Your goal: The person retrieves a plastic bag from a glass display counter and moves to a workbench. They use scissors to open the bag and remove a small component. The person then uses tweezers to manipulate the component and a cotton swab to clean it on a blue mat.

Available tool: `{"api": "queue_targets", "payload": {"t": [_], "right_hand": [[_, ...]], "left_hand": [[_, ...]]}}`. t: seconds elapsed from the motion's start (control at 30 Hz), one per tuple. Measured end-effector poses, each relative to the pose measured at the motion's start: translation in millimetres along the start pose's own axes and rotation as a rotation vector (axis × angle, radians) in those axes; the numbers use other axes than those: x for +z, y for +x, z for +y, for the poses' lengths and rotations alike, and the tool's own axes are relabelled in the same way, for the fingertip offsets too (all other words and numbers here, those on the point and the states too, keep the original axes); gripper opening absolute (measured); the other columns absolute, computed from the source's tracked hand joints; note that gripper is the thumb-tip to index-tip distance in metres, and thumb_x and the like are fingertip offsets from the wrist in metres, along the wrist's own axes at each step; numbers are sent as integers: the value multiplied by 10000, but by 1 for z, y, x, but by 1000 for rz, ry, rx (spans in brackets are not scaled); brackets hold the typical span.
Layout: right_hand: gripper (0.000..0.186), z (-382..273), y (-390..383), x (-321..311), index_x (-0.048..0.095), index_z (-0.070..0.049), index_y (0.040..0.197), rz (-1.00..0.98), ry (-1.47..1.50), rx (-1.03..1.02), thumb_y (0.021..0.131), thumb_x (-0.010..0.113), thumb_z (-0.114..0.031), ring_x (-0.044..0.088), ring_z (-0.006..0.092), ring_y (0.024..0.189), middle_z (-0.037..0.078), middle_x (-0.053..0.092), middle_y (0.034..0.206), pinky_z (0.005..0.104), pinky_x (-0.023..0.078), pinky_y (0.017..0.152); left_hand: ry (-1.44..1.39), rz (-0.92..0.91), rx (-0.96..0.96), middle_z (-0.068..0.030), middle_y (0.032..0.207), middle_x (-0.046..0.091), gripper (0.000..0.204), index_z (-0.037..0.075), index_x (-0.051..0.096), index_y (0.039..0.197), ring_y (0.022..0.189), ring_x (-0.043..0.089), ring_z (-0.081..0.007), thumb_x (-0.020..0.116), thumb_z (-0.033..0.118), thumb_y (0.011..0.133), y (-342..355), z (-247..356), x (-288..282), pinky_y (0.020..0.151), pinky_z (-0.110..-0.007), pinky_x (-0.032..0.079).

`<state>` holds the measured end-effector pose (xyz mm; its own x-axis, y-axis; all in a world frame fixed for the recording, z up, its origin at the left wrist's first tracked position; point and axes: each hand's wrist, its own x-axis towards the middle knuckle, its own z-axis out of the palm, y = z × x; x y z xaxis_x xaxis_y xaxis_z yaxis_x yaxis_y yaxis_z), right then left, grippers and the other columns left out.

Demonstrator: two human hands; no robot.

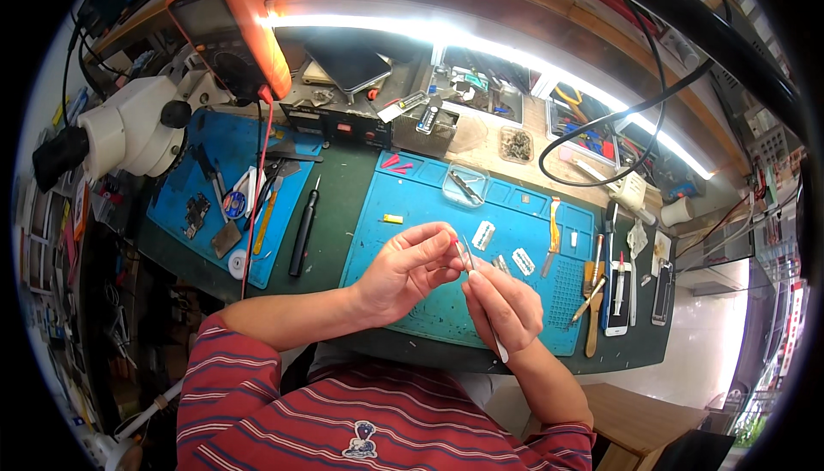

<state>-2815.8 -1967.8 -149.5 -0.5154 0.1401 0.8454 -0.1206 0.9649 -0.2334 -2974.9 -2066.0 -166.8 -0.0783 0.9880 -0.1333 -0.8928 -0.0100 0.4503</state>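
My left hand (410, 272) is raised over the blue work mat (412, 308), thumb and fingertips closed on a small pinkish-red piece (453, 238) too small to make out. Beside it my right hand (508, 306) pinches slim metal tweezers (495, 338), whose tips point up toward the left fingertips. The rear end of the tweezers sticks out below the right palm. Just beyond the hands, razor blades (523, 261) lie flat on the mat. Farther back are a clear plastic box (466, 188) with a dark item inside, a small yellow piece (392, 218) and pink cone-shaped tips (393, 163).
A black screwdriver (305, 229) lies left of the mat. Beyond it, a second blue mat (172, 188) bears tools under a white microscope (129, 132). An orange multimeter (232, 33) stands behind. Brushes, a syringe (620, 286) and phones (663, 291) line the right side.
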Motion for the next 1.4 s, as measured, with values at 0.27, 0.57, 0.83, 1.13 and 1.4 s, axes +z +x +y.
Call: {"api": "queue_targets", "payload": {"t": [0.27, 0.57, 0.83, 1.13, 1.4], "right_hand": [[328, 2, -2, 0, 642, 28, 1107, 44, 55, 61, 806, 774, 27, 741, 257, 883, 192, 726, 1050, 291, 600, 666], [314, 9, -3, 10, 618, 16, 1073, 119, 172, 139, 801, 773, 38, 749, 231, 814, 172, 744, 988, 270, 585, 626], [314, 10, 1, 9, 663, 12, 1068, 106, 158, 183, 780, 785, 40, 744, 223, 787, 144, 739, 961, 267, 577, 609], [293, 6, 4, -2, 713, -4, 1019, 42, 103, 168, 752, 832, -21, 719, 243, 779, 138, 721, 922, 303, 584, 640], [249, 9, 2, 4, 712, -18, 992, 92, 105, 155, 773, 824, -61, 698, 221, 731, 86, 695, 865, 298, 544, 575]], "left_hand": [[-211, -73, -117, -12, 994, 648, 178, 82, 579, 1051, 934, 653, -99, 567, 258, 1030, 5, -1, -5, 878, -248, 553], [-306, 54, -144, -4, 979, 657, 171, 83, 601, 1075, 902, 650, -113, 549, 242, 1039, 12, -5, -14, 857, -262, 561], [-321, 150, -164, -3, 972, 668, 159, 91, 627, 1054, 896, 653, -123, 565, 236, 1031, 10, -5, -14, 847, -261, 565], [-302, 109, -134, -20, 999, 667, 157, 97, 642, 1041, 934, 641, -131, 559, 230, 1034, 10, -3, -12, 864, -272, 555], [-287, 132, -147, -30, 996, 668, 163, 95, 645, 1037, 932, 643, -134, 564, 236, 1032, 10, -5, -11, 864, -268, 553]]}}
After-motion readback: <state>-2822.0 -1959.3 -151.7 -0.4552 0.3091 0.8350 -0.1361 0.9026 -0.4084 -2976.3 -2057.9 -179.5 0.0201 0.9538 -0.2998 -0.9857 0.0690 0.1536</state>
